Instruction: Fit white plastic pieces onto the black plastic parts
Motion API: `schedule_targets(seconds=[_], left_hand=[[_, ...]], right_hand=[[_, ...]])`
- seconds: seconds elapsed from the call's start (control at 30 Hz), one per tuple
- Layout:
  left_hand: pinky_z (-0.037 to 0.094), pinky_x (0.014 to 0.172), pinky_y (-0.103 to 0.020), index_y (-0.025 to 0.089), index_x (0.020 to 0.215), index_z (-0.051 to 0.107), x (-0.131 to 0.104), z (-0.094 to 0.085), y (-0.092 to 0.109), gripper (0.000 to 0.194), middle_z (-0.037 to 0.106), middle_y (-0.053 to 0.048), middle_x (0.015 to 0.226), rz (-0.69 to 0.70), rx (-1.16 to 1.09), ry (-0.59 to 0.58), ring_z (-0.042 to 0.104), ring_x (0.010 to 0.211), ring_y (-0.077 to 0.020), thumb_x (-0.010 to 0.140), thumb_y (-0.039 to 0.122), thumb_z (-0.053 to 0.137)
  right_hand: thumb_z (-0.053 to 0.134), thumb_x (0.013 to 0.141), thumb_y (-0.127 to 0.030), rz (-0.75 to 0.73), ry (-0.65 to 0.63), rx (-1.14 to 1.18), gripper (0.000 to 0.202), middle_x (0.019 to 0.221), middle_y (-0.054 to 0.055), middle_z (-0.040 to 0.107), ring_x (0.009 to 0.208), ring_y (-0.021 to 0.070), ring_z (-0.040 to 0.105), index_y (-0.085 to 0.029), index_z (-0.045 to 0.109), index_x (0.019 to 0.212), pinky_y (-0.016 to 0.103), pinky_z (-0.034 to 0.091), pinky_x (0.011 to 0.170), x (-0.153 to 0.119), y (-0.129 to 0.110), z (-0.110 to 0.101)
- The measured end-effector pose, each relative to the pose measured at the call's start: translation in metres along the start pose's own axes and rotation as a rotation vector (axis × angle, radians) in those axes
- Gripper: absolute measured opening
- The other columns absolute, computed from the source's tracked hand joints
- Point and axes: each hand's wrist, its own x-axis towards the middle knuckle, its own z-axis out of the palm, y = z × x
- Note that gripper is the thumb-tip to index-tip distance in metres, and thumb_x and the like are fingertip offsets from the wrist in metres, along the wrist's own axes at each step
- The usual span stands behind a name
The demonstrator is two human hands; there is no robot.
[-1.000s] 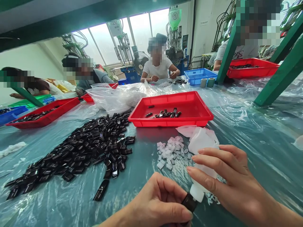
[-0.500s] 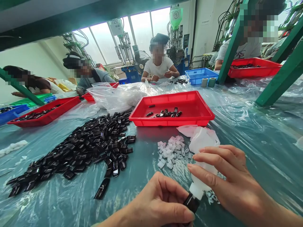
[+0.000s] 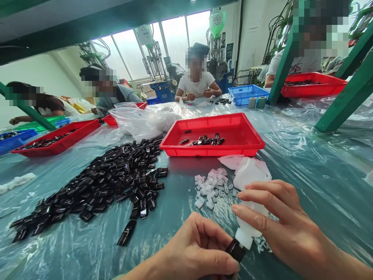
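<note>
Black piece (image 3: 236,250), glossy and squared-off, sits pinched in the grip of the left hand (image 3: 204,249), against the white bottle (image 3: 244,237). The right hand (image 3: 287,223) curves over the bottle, its grip unclear. The green hopper (image 3: 217,24) reads "5".

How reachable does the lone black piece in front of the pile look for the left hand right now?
Probably yes: nothing visible blocks the plastic sheet between the left hand and the lone black piece. Its fingers grip a dark part, though, and might need freeing.
</note>
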Motion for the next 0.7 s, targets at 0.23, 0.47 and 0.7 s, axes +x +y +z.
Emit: schedule_targets(seconds=[0.23, 0.47, 0.7], left_hand=[[0.043, 0.041, -0.014, 0.007, 0.071, 0.071, 0.0010, -0.0004, 0.0012, 0.032, 0.062, -0.004, 0.058, 0.001, -0.004, 0.007, 0.053, 0.042, -0.0064, 0.055, 0.034, 0.079], [0.043, 0.043, -0.014, 0.007, 0.069, 0.071, 0.0014, 0.0022, -0.0002, 0.031, 0.062, -0.004, 0.058, -0.005, 0.013, 0.016, 0.052, 0.042, -0.0056, 0.055, 0.033, 0.079], [0.042, 0.041, -0.014, 0.007, 0.064, 0.069, 0.0019, 0.0030, -0.0011, 0.032, 0.062, -0.005, 0.057, -0.012, 0.006, 0.037, 0.052, 0.042, -0.0065, 0.051, 0.034, 0.081]], right_hand=[[0.037, 0.092, -0.013, -0.031, -0.096, -0.022, 0.028, 0.097, 0.006, 0.064, 0.101, 0.0231, 0.054, -0.022, 0.063, 0.096, 0.043, 0.035, 0.085, -0.0014, 0.0027, -0.0065], [0.037, 0.089, -0.008, -0.022, -0.040, -0.104, 0.031, 0.098, 0.005, 0.064, 0.103, 0.0218, 0.053, -0.023, 0.063, 0.098, 0.045, 0.030, 0.091, -0.0055, 0.0003, -0.0026], [0.040, 0.087, -0.005, 0.025, -0.015, -0.092, 0.031, 0.093, 0.005, 0.065, 0.097, 0.0212, 0.055, -0.023, 0.063, 0.095, 0.042, 0.035, 0.083, -0.0013, -0.0031, -0.0024]])
